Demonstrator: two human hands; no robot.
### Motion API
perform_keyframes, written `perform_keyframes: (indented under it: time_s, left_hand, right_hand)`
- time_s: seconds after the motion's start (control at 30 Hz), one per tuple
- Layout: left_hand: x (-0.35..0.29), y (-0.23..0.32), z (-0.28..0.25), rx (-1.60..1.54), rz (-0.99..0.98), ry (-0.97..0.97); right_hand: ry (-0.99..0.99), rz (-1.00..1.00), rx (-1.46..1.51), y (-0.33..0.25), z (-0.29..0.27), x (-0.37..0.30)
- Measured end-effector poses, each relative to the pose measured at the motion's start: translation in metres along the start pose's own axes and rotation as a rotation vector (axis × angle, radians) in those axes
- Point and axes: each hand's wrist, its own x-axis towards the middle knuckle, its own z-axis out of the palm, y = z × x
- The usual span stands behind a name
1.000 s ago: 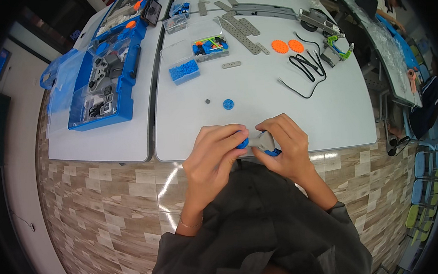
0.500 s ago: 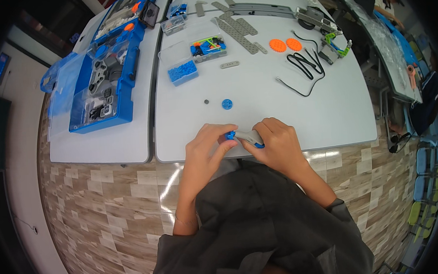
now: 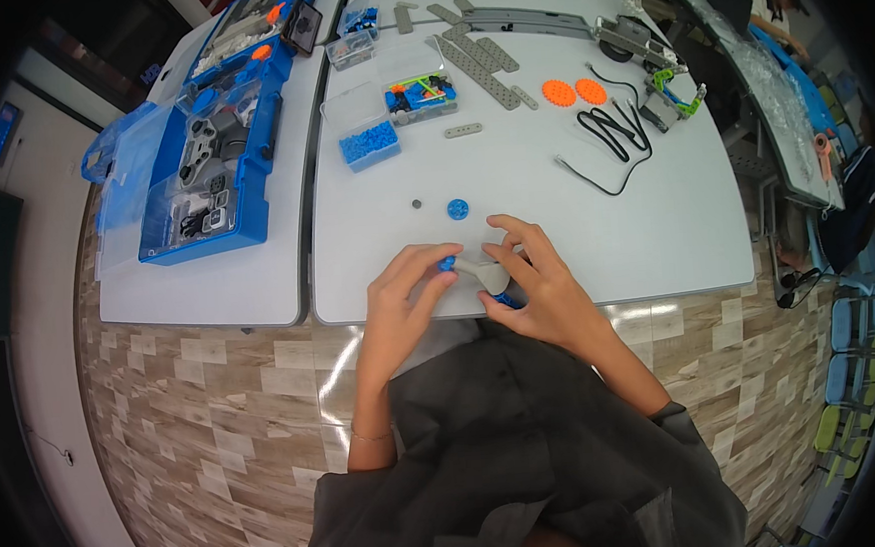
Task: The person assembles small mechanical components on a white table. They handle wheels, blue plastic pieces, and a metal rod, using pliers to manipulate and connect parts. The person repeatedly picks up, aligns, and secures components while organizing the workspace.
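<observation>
My left hand (image 3: 395, 301) pinches the small blue end piece (image 3: 447, 264) of a grey-and-blue building part, which is held at the near edge of the white table. The part's grey body (image 3: 485, 275) widens toward the right, with dark blue (image 3: 506, 299) along its lower side. Around this wider end curl the thumb and some fingers of my right hand (image 3: 555, 291); its index finger is lifted away. Beyond the hands lie a blue wheel-like disc (image 3: 458, 209) and a small grey round piece (image 3: 416, 205). My right fingers partly hide the part.
Clear boxes of blue pieces (image 3: 370, 147) and mixed pieces (image 3: 419, 96) stand farther back. Behind them are grey perforated plates (image 3: 480, 68), orange gears (image 3: 559, 94), a black cable (image 3: 611, 134) and a wheeled assembly (image 3: 634, 39). A blue parts case (image 3: 254, 220) sits on the left table.
My right hand has loosened and spread its fingers, with the index finger raised. The grey-and-blue part has turned slightly and shows more of its wider end.
</observation>
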Motion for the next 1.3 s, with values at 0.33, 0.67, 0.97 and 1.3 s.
perform_keyframes:
  time_s: [0.33, 0.67, 0.97, 1.3]
  left_hand:
    - [0.004, -0.002, -0.023, 0.097, 0.030, -0.176]
    - [0.001, 0.000, -0.015, 0.172, 0.058, -0.031]
    - [-0.010, 0.019, -0.011, 0.205, 0.055, -0.061]
    - [-0.018, 0.026, -0.022, 0.195, 0.160, -0.101]
  right_hand:
    - [-0.177, -0.109, -0.051, 0.007, -0.008, 0.007]
    - [0.119, 0.086, -0.360, -0.005, 0.009, -0.008]
    - [0.142, -0.049, -0.254, 0.015, 0.016, -0.019]
    - [0.001, 0.074, 0.129, -0.007, -0.001, -0.018]
